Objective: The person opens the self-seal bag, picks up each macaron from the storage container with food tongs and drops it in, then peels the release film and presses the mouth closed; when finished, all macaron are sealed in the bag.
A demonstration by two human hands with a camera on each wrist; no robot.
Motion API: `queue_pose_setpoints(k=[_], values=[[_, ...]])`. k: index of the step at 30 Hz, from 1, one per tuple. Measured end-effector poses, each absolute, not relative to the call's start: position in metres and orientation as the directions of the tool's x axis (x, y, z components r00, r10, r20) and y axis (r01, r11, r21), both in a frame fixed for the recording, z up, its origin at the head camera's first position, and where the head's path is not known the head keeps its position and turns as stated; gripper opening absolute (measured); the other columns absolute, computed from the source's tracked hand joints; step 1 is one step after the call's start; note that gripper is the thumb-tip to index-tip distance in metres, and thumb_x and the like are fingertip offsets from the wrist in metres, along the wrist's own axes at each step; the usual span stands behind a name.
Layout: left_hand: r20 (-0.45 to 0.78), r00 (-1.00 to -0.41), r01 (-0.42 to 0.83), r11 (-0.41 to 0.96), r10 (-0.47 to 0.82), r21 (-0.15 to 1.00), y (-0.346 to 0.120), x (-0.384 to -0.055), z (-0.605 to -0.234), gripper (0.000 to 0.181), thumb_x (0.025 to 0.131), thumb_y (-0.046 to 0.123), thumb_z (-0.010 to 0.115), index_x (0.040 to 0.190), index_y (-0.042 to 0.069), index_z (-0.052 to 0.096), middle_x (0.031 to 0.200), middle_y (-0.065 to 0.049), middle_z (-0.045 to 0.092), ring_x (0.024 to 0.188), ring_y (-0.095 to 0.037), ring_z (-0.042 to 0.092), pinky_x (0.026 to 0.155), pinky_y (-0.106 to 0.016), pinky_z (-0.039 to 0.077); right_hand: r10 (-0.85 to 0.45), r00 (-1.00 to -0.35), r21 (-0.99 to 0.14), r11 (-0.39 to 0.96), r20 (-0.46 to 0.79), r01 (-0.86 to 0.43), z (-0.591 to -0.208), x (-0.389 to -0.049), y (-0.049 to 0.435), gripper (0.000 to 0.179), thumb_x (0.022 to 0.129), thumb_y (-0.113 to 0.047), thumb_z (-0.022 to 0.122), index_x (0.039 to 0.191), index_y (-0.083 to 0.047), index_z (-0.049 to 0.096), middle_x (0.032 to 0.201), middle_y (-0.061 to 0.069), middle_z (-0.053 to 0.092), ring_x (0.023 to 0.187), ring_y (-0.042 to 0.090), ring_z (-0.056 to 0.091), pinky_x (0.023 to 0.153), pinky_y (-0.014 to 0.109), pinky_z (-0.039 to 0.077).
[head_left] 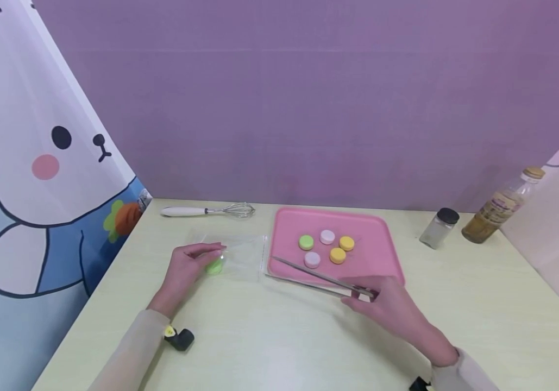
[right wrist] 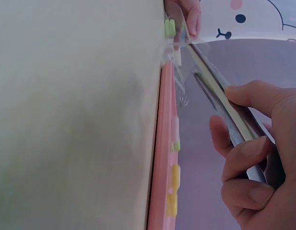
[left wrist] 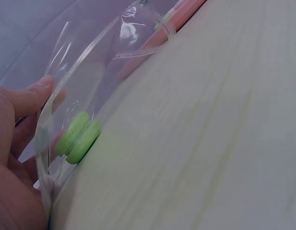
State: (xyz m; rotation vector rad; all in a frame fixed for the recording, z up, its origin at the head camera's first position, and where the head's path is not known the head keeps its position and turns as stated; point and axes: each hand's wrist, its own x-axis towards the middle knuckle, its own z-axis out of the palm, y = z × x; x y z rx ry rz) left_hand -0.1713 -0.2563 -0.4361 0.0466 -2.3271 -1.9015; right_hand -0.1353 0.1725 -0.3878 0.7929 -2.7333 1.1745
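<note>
At the left of the head view, my left hand [head_left: 183,274] pinches the edge of a clear plastic bag [head_left: 246,252] between thumb and fingers. Inside that bag rests a green macaron [left wrist: 78,138], its two halves showing in the left wrist view. My right hand [head_left: 396,310] grips metal tongs [head_left: 325,277], which point left over the front of a pink tray [head_left: 369,260]. Their two arms are spread, with nothing between the tips. On the tray lie another green macaron [head_left: 306,242], two lavender macarons [head_left: 327,237] and two yellow macarons [head_left: 338,256].
A whisk [head_left: 183,211] with a white handle lies behind the bag. Toward the back right stand a small jar [head_left: 437,232] with a black lid and a corked glass bottle [head_left: 494,214]. A purple backdrop [head_left: 279,108] rises along the table's rear edge.
</note>
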Motion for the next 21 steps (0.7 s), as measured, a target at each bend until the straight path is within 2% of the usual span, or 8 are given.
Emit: queue_pose_setpoints(k=[7,12,21], values=[[0.086,-0.990,0.061,0.209,-0.110,0.976,-0.257,-0.171,-0.437,0.026,0.089,0.019,0.080,0.112,0.007,0.077,0.116,-0.005,0.074,0.124,-0.020,0.060,0.118,-0.041,0.034,-0.387,-0.856,-0.584,0.626,0.343,-0.517,-0.393,-0.124,0.189,0.026,0.079,-0.015,0.088,0.103,-0.020,0.081,0.075,-0.022,0.063,0.053,0.000,0.043,0.043,0.019,0.038],[0.080,-0.990,0.055,0.211,-0.115,0.976,-0.257,-0.170,-0.437,0.027,0.088,0.019,0.081,0.112,0.007,0.077,0.117,-0.005,0.074,0.124,-0.020,0.061,0.118,-0.042,0.033,-0.354,-0.856,-0.574,0.637,0.376,-0.515,-0.395,-0.117,0.197,0.026,0.077,-0.019,0.090,0.102,-0.022,0.081,0.073,-0.022,0.063,0.051,-0.002,0.040,0.041,0.017,0.033],[0.083,-0.990,0.057,0.216,-0.114,0.975,-0.256,-0.171,-0.437,0.028,0.088,0.022,0.081,0.112,0.008,0.077,0.116,-0.004,0.074,0.122,-0.018,0.061,0.118,-0.040,0.034,-0.291,-0.871,-0.573,0.664,0.395,-0.481,-0.399,-0.108,0.212,0.033,0.075,-0.017,0.092,0.106,-0.019,0.081,0.099,-0.012,0.066,0.054,0.001,0.044,0.044,0.018,0.038]])
